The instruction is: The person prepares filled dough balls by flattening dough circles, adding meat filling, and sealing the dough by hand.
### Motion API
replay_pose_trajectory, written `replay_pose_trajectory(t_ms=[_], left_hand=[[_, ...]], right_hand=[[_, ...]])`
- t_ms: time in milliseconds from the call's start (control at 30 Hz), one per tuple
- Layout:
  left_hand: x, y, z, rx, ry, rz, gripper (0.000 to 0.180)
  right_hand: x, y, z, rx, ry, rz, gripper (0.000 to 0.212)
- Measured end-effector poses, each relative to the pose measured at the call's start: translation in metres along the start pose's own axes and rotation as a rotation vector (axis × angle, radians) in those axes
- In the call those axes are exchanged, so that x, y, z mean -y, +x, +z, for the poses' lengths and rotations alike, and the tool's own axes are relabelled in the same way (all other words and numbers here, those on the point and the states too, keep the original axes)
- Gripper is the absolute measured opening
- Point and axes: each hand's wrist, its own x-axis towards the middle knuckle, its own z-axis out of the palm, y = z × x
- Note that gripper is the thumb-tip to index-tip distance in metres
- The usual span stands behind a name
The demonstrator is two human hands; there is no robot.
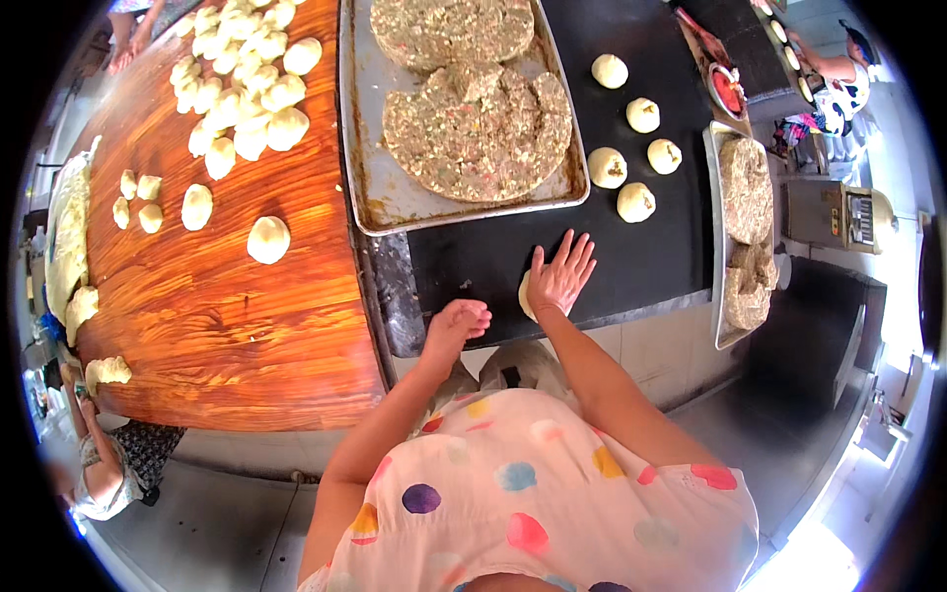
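My right hand (562,276) lies palm down with its fingers stretched, pressing on a pale dough piece (526,296) on the black work surface (464,264). Most of that dough is hidden beneath the palm. To its left, just above the surface's front edge, my left hand (461,328) is loosely curled, with nothing visible in it. Beyond the right hand sit several round filled buns (635,202), some with filling showing at the top. A metal tray (473,211) with big mounds of minced filling (478,133) stands beyond both hands.
On the left, a wood-grain table (247,345) bears a heap of dough balls (247,79), a lone dough ball (268,240) and a long dough slab (69,237). A second filling tray (723,331) stands right. Other people are at the left and far right.
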Motion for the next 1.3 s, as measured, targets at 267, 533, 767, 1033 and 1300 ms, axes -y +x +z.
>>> replay_pose_trajectory(t_ms=[267,533,767,1033,1300], left_hand=[[-0.012,-0.017,-0.004,-0.054,0.124,-0.02,0.028],[-0.012,-0.006,0.008,0.016,0.178,-0.024,0.028],[-0.016,-0.001,0.014,0.105,0.241,0.011,0.034],[-0.014,0.017,0.04,0.195,0.256,-0.112,0.033],[-0.006,0.032,0.042,0.08,0.072,-0.132,0.031]], right_hand=[[0.019,0.007,-0.008,-0.034,0.027,-0.135,0.07],[0.006,-0.025,-0.024,0.095,0.161,-0.479,0.067],[-0.043,0.0,-0.014,-0.016,0.184,-0.478,0.067],[-0.055,-0.001,-0.025,-0.001,0.51,-0.272,0.058],[-0.07,0.006,-0.031,0.479,0.668,0.089,0.04]])
